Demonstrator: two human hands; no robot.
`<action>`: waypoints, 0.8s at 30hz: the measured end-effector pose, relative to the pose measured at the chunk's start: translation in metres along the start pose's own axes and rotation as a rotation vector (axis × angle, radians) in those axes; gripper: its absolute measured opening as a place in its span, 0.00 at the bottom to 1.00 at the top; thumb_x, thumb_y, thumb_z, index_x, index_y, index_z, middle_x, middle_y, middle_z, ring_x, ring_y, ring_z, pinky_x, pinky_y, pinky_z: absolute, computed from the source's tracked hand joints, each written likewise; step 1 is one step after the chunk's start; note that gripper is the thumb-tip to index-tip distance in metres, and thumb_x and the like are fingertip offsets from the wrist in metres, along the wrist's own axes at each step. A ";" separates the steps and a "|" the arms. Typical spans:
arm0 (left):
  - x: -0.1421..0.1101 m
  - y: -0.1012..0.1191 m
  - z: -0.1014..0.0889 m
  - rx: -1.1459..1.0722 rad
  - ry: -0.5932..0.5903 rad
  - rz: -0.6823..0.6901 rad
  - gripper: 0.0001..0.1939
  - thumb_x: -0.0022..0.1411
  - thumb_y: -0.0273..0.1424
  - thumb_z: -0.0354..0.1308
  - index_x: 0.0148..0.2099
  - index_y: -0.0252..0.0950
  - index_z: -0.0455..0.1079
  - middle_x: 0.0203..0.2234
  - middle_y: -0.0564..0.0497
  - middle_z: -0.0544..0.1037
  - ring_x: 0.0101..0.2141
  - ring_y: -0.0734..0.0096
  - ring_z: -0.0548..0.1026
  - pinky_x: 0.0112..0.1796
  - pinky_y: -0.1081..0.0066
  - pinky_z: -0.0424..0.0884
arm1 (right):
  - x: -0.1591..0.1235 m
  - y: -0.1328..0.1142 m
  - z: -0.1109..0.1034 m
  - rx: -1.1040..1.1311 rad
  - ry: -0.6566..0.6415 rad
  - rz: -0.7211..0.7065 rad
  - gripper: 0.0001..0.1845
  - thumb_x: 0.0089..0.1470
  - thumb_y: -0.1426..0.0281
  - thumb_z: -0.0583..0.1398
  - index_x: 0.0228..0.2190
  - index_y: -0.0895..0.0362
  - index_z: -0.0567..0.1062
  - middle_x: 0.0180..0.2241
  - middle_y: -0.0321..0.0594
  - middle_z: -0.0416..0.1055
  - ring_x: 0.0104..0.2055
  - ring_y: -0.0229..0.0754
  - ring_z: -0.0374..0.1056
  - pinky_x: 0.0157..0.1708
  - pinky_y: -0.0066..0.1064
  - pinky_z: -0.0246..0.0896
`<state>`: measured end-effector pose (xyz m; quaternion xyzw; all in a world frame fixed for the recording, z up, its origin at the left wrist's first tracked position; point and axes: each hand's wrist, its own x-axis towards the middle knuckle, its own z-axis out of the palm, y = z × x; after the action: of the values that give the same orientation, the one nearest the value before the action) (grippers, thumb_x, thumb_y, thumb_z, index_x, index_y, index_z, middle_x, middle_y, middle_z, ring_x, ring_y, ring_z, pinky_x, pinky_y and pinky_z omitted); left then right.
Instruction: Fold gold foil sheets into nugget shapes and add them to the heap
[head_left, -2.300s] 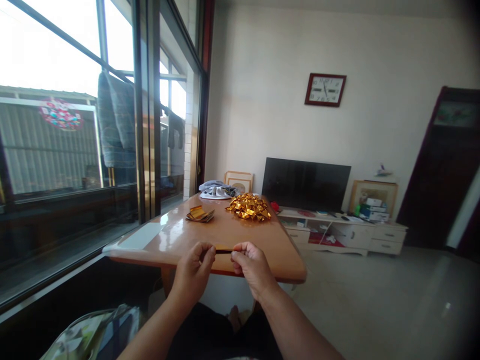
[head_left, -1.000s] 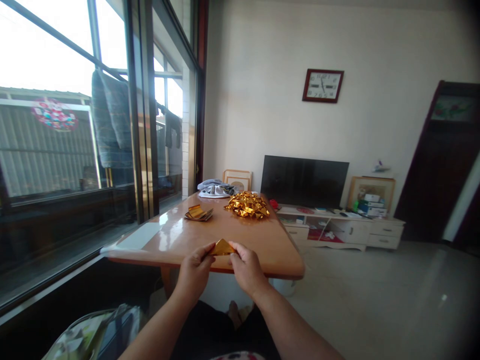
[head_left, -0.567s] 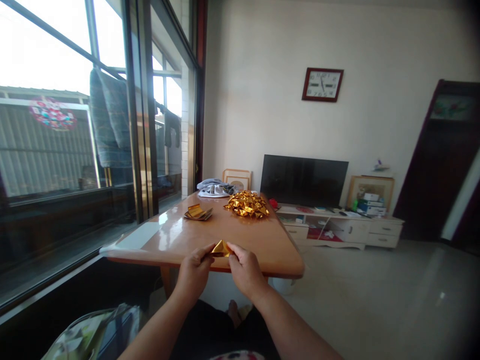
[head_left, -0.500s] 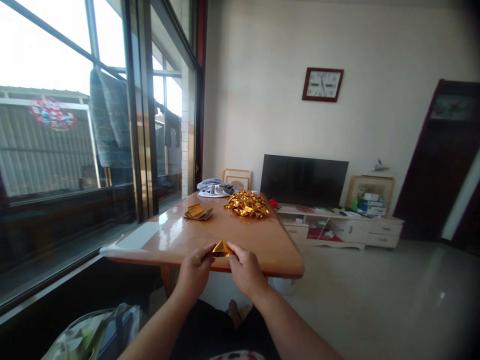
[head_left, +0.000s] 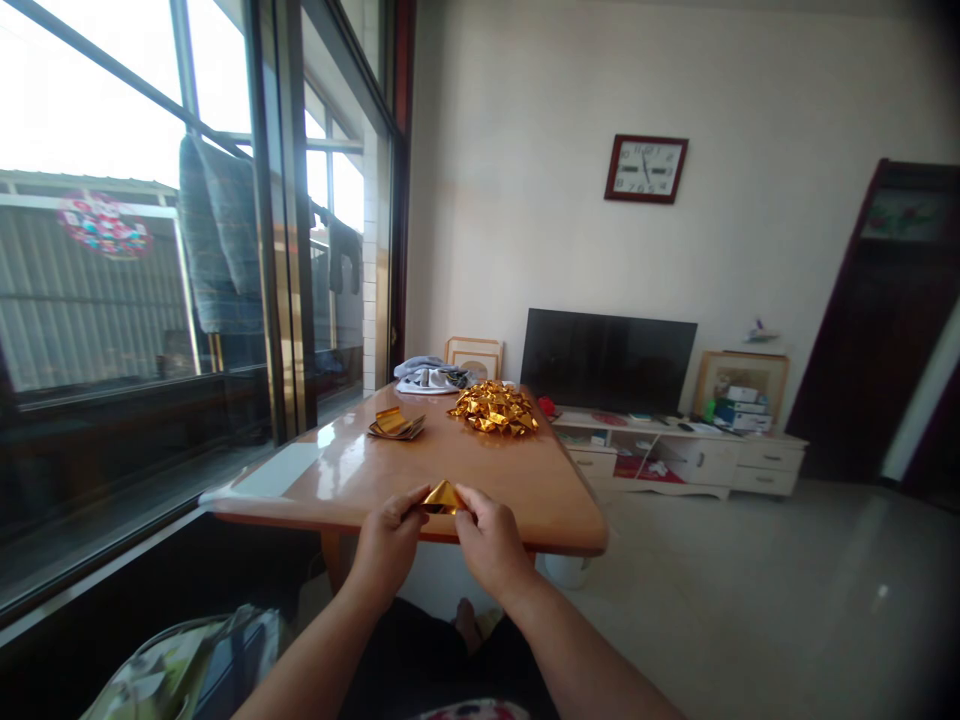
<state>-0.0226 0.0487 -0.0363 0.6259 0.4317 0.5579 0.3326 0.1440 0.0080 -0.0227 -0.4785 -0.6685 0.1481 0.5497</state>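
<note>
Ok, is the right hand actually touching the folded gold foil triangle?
Touching: the head view shows the fingers of the right hand pressed against the right corner of the folded gold foil triangle, with no gap.

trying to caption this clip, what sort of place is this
Most likely a living room in a home: a wall clock hangs above a flat-screen TV, which stands on a low white cabinet.

- 1 left hand (head_left: pixel 384 556)
- 1 right hand (head_left: pixel 491 553)
- 1 gold foil triangle (head_left: pixel 442 498)
- 1 big heap of foil bits (head_left: pixel 493 409)
- 1 small foil stack (head_left: pixel 395 425)
- 1 bench (head_left: pixel 525 490)
- 1 clock (head_left: pixel 646 169)
- 1 TV (head_left: pixel 607 362)
- 2 picture frames (head_left: pixel 474 358) (head_left: pixel 741 385)
</note>
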 end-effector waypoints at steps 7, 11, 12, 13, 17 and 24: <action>0.003 0.001 0.002 0.016 0.035 -0.030 0.23 0.54 0.32 0.60 0.52 0.33 0.79 0.41 0.44 0.85 0.42 0.54 0.81 0.49 0.58 0.73 | -0.001 -0.004 0.001 -0.139 0.006 -0.032 0.19 0.55 0.77 0.56 0.44 0.53 0.81 0.39 0.44 0.81 0.41 0.48 0.76 0.44 0.33 0.66; 0.005 -0.004 0.001 0.009 0.047 -0.002 0.22 0.51 0.31 0.60 0.49 0.35 0.81 0.43 0.44 0.84 0.46 0.53 0.80 0.50 0.58 0.72 | -0.002 -0.007 0.001 -0.167 -0.026 -0.080 0.21 0.54 0.79 0.55 0.45 0.53 0.81 0.41 0.45 0.81 0.43 0.49 0.76 0.46 0.35 0.65; 0.004 -0.004 0.000 0.007 0.049 -0.008 0.22 0.51 0.31 0.61 0.49 0.35 0.81 0.43 0.44 0.85 0.45 0.53 0.80 0.49 0.58 0.72 | -0.002 -0.007 0.000 -0.164 -0.030 -0.081 0.21 0.54 0.79 0.55 0.45 0.53 0.81 0.40 0.45 0.81 0.42 0.49 0.76 0.45 0.34 0.65; 0.004 -0.003 -0.001 0.010 0.046 -0.023 0.22 0.51 0.32 0.61 0.49 0.35 0.81 0.42 0.44 0.85 0.43 0.54 0.81 0.48 0.59 0.73 | -0.001 -0.007 0.000 -0.159 -0.027 -0.075 0.21 0.55 0.78 0.56 0.45 0.53 0.81 0.40 0.45 0.81 0.42 0.49 0.76 0.44 0.34 0.65; 0.001 0.008 -0.004 0.020 -0.005 -0.114 0.25 0.54 0.34 0.61 0.54 0.31 0.78 0.35 0.45 0.85 0.37 0.57 0.81 0.42 0.62 0.73 | 0.001 -0.002 -0.002 -0.114 0.002 0.009 0.16 0.55 0.75 0.57 0.40 0.53 0.83 0.34 0.42 0.81 0.36 0.47 0.75 0.38 0.32 0.65; -0.001 0.020 -0.005 -0.135 -0.052 -0.103 0.24 0.58 0.41 0.62 0.51 0.32 0.79 0.41 0.44 0.83 0.41 0.60 0.78 0.44 0.66 0.70 | 0.001 0.007 -0.005 0.141 -0.157 0.354 0.15 0.57 0.65 0.56 0.25 0.56 0.79 0.20 0.37 0.74 0.21 0.40 0.67 0.20 0.26 0.56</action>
<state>-0.0246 0.0391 -0.0183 0.5933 0.4157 0.5517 0.4133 0.1519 0.0112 -0.0253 -0.5360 -0.6027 0.3255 0.4935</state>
